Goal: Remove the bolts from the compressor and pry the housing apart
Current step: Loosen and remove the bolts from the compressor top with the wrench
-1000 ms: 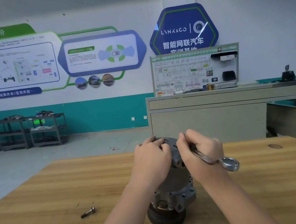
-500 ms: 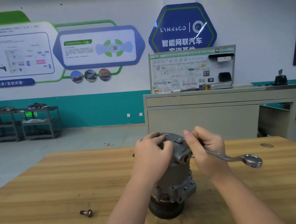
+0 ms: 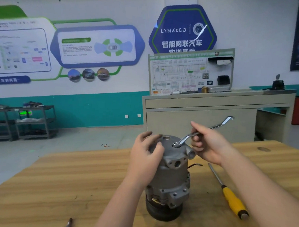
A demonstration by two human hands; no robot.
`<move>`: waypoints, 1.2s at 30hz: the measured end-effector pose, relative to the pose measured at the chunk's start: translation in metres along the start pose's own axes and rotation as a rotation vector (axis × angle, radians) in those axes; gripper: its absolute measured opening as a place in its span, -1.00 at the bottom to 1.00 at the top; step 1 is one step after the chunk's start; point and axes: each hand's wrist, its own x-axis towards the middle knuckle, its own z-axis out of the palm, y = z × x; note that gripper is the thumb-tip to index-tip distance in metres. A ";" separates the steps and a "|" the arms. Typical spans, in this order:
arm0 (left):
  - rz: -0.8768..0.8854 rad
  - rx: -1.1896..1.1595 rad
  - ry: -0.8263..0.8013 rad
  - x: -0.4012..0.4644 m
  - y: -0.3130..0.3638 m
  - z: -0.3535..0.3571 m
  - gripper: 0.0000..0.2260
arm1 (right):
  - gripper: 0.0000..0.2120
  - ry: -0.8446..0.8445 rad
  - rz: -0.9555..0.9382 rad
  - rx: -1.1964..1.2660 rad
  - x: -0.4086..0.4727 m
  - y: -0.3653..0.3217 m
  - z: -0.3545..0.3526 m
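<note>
A: Position of the grey cast-metal compressor (image 3: 169,179)?
B: Upright on the wooden bench (image 3: 44,188), left hand (image 3: 146,156) steadying its top, fingers relaxed.
A: Change?
B: The right hand (image 3: 206,144), pinching the silver ring wrench (image 3: 196,134), had swung its handle rearward; bolt likely loosening.

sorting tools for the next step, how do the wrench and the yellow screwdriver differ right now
The wrench is held in the right hand, its ring end on top of the compressor; the screwdriver lies untouched on the table. The wrench is bare metal and cranked; the screwdriver is straight with a yellow handle. Both have metal shafts.
</note>
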 end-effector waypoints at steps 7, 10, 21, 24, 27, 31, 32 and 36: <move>-0.002 -0.170 -0.003 -0.059 -0.046 0.022 0.08 | -0.73 -0.137 0.154 0.155 0.005 -0.003 -0.002; -0.008 -0.221 -0.056 -0.051 -0.051 0.019 0.10 | -0.71 -0.174 0.227 0.109 0.014 -0.010 -0.001; -0.110 -0.286 -0.152 -0.051 -0.065 0.009 -0.03 | -0.72 0.014 -0.298 0.192 -0.018 -0.022 0.007; -0.102 -0.178 -0.088 -0.054 -0.067 0.012 0.05 | -0.57 0.251 -0.617 -0.168 -0.039 0.002 0.009; -0.091 -0.115 -0.025 -0.058 -0.066 0.014 0.07 | -0.57 0.353 -0.839 -0.417 -0.052 0.017 0.020; -0.119 -0.122 0.031 -0.063 -0.061 0.015 0.05 | -0.56 0.314 -0.953 -0.519 -0.060 0.028 0.037; -0.118 -0.114 0.041 -0.064 -0.060 0.015 0.06 | -0.55 0.330 -1.015 -0.609 -0.062 0.030 0.040; -0.130 -0.099 0.061 -0.063 -0.053 0.017 0.05 | -0.55 0.302 -1.383 -1.128 -0.072 0.036 0.050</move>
